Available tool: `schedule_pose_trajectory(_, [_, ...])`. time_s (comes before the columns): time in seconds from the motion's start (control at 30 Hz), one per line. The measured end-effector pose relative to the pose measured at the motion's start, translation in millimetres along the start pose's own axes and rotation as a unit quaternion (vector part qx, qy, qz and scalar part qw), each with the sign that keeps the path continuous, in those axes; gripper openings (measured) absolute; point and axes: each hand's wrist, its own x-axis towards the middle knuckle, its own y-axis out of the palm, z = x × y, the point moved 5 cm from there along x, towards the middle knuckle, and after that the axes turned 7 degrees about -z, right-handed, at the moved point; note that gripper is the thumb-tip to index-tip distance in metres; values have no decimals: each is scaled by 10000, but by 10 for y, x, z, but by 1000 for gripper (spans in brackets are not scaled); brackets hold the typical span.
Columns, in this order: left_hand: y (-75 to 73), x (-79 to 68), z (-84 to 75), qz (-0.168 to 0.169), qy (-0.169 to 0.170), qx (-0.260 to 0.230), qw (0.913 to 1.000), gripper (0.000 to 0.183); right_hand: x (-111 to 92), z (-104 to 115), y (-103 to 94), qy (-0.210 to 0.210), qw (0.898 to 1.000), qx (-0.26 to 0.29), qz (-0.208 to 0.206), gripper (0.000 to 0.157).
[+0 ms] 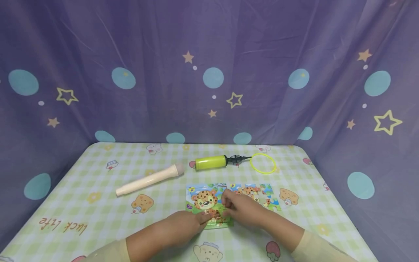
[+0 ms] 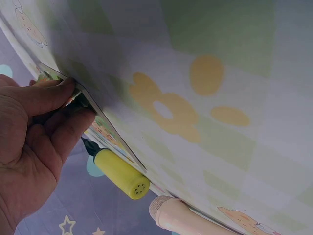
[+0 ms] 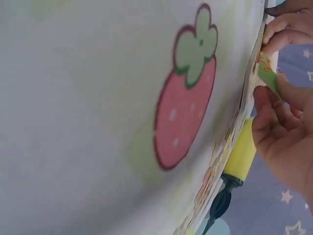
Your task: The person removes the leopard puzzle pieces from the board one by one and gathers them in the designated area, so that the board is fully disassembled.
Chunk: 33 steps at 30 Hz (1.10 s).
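Observation:
A jigsaw puzzle board (image 1: 205, 199) with a cartoon leopard lies at the front middle of the table. My left hand (image 1: 183, 226) rests at its lower left, thumb and fingertips touching the board near its edge, as the left wrist view shows. Over the board's right side, my right hand (image 1: 245, 210) pinches a small green puzzle piece (image 3: 267, 77) between thumb and fingers. The piece is tilted close over the board. Several joined and loose puzzle pieces (image 1: 272, 204) lie just right of the board, partly hidden behind the right hand.
Behind the board lies a yellow-green hand pump (image 1: 211, 162) with a black nozzle, its tip at a yellow ring (image 1: 263, 163). A cream toy microphone (image 1: 148, 180) lies to the left. The checked tablecloth (image 1: 108, 218) ends at a purple curtain (image 1: 157, 102).

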Motion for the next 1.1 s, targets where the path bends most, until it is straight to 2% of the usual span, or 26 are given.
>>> schedule_pose_trajectory(0.1, [4,5,-6,-26,25,88,10000,58,-58,-69,-72,140,9979,625,6,22])
schedule_pose_trajectory(0.2, [10,6,-21,-53,108,259,9996,55,-154,-179,-142,410,9915,1233,117,23])
schedule_pose_trajectory(0.37, [12,3,-18,5,102,225,9997,55,-365,-360,-304,675,9825,1728,154,28])
schedule_pose_trajectory(0.6, [9,-4,-2,14,104,125,9999,55,-712,-643,-528,1045,9807,1650,112,33])
schedule_pose_trajectory(0.8, [-1,-24,7,8,86,90,9999,53,-954,-912,-599,1447,9780,1501,81,31])
schedule_pose_trajectory(1.1, [-35,-20,-6,-75,137,126,9998,50,-1064,-1075,-576,1900,9782,821,-181,30])
